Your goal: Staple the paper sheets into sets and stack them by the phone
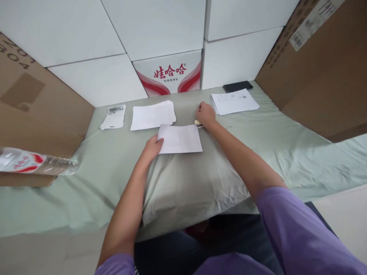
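My left hand [154, 147] is closed on the left edge of a printed sheet of paper [180, 139], thumb on top. The sheet sits at the front of the cloth-covered surface. To its upper right, my right hand [205, 114] is curled with the fingers bent in; whatever it may hold is hidden. Just below that hand, by the sheet's top right corner, lies a small cream-and-dark object [198, 123], partly covered and too small to name. A stack of printed papers [153, 115] lies behind the sheet to the left. Another paper stack [234, 101] is right of my right hand.
A black phone [237, 86] lies behind the right stack. At the left are a small clear packet [114, 117] and a water bottle [37, 162] on its side. White boxes [169, 28] form a back wall, with brown cartons [323, 76] on both sides.
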`<action>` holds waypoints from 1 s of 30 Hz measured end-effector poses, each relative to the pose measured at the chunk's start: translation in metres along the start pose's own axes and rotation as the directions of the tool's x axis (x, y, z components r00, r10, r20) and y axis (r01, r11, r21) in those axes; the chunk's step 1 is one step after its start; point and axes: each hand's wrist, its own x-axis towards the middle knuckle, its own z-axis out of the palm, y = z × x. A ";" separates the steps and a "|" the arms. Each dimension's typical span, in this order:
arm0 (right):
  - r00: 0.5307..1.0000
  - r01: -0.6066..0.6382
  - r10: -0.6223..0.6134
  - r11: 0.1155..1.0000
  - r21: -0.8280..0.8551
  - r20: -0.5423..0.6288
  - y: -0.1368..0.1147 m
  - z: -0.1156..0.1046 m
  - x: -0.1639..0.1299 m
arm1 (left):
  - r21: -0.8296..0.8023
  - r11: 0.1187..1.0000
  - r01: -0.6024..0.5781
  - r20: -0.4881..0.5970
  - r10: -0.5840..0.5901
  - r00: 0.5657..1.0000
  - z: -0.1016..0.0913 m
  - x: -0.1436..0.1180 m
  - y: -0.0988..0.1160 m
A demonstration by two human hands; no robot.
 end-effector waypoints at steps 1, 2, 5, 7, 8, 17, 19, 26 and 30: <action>1.000 -0.006 0.006 1.000 -0.012 0.011 0.000 0.002 -0.001 | 0.039 0.999 -0.006 0.008 0.006 1.000 0.000 0.000 0.001; 1.000 -0.011 0.011 1.000 -0.022 0.018 0.001 0.003 -0.002 | 0.078 0.997 -0.013 0.016 0.012 1.000 0.000 0.000 0.002; 0.999 -0.019 0.020 0.998 -0.051 0.027 0.002 0.003 -0.004 | 0.162 0.986 -0.029 0.031 0.025 0.999 0.000 0.000 0.006; 0.999 -0.029 0.031 0.997 -0.071 0.027 0.001 0.002 -0.005 | 0.200 0.979 -0.031 0.041 0.024 0.999 0.000 -0.001 0.008; 0.999 -0.039 0.042 0.996 -0.076 0.027 0.000 0.002 -0.005 | 0.220 0.975 -0.030 0.044 0.020 0.999 0.000 -0.002 0.010; 0.989 -0.149 0.150 0.988 -0.048 0.014 0.000 0.003 -0.002 | 0.353 0.936 -0.015 0.006 0.014 1.000 0.006 -0.021 0.031; 0.985 -0.171 0.172 0.984 -0.043 0.004 0.000 0.003 -0.002 | 0.390 0.921 0.002 -0.011 0.002 1.000 0.009 -0.025 0.034; 0.973 -0.230 0.229 0.972 -0.046 -0.025 -0.003 0.002 0.000 | 0.473 0.881 -0.003 -0.014 0.011 1.000 0.015 -0.035 0.043; 0.970 -0.244 0.243 0.969 -0.042 -0.028 -0.003 0.002 0.001 | 0.493 0.870 0.019 -0.019 -0.011 1.000 0.016 -0.040 0.052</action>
